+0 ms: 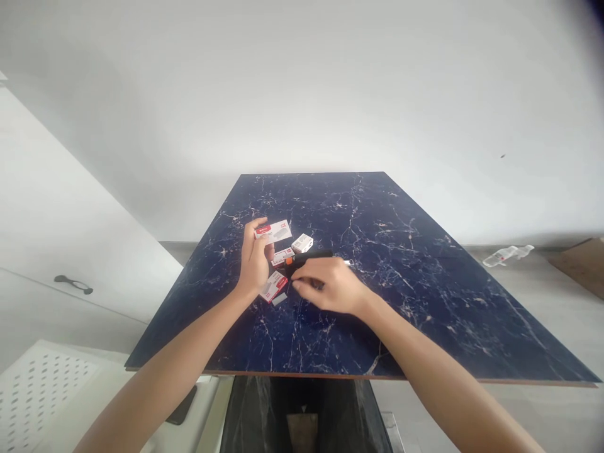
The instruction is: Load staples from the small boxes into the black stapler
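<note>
My left hand (pixel 255 264) is closed around a small red-and-white carton (pixel 274 232), with the thumb on its face, lifted above the table. My right hand (pixel 328 281) is over the table with its fingers curled and thumb drawn in; what lies between the fingertips is hidden. Just behind its knuckles is a black elongated object with an orange part (pixel 289 261); its kind and whether the hand grips it cannot be made out. Between the hands lie a white box (pixel 302 243), a red-and-white carton (pixel 283 257), and another such carton (pixel 274 286) beside my left wrist.
The dark blue marbled table (pixel 401 302) stands near a white wall. A small grey piece (pixel 279 299) lies by the nearest carton. On the floor at right are a crumpled clear plastic item (pixel 503 255) and a brown cardboard piece (pixel 582 264). A dark phone-like object (pixel 182 408) is at lower left.
</note>
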`<action>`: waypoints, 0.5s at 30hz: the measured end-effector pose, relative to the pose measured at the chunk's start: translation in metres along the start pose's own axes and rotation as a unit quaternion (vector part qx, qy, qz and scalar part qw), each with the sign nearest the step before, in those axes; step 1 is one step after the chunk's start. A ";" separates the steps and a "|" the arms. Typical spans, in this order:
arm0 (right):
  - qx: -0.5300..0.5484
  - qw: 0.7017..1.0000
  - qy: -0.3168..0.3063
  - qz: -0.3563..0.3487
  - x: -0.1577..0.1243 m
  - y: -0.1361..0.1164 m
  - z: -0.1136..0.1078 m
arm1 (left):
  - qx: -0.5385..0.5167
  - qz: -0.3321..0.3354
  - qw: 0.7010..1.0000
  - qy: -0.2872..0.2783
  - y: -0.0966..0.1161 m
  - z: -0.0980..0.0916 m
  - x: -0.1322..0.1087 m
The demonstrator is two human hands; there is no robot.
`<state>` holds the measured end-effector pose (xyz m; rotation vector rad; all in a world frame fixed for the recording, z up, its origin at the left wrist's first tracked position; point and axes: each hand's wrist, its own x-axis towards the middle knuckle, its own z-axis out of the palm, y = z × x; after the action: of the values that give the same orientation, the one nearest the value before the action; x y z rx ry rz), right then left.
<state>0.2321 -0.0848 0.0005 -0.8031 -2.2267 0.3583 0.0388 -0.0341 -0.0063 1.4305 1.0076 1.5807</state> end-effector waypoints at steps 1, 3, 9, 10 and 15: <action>-0.008 0.999 -0.036 -0.024 -0.001 -0.001 0.008 | -0.007 -0.004 1.000 0.009 0.000 0.000 0.000; -0.029 0.995 -0.090 -0.043 -0.002 -0.002 0.024 | -0.021 -0.013 0.999 0.022 0.001 0.001 -0.001; 0.001 0.987 -0.160 -0.005 -0.002 0.004 0.038 | -0.053 -0.026 0.998 0.033 0.002 0.002 0.000; 0.016 0.986 -0.167 -0.004 -0.002 0.004 0.036 | -0.051 -0.024 0.998 0.033 0.003 0.001 0.000; 0.047 0.986 -0.160 0.009 -0.003 0.002 0.031 | 0.016 -0.007 0.999 0.033 0.005 0.000 0.001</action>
<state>0.2122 -0.0852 -0.0232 -0.7571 -2.4771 0.6342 0.0388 -0.0356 -0.0011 1.3970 1.0842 1.6181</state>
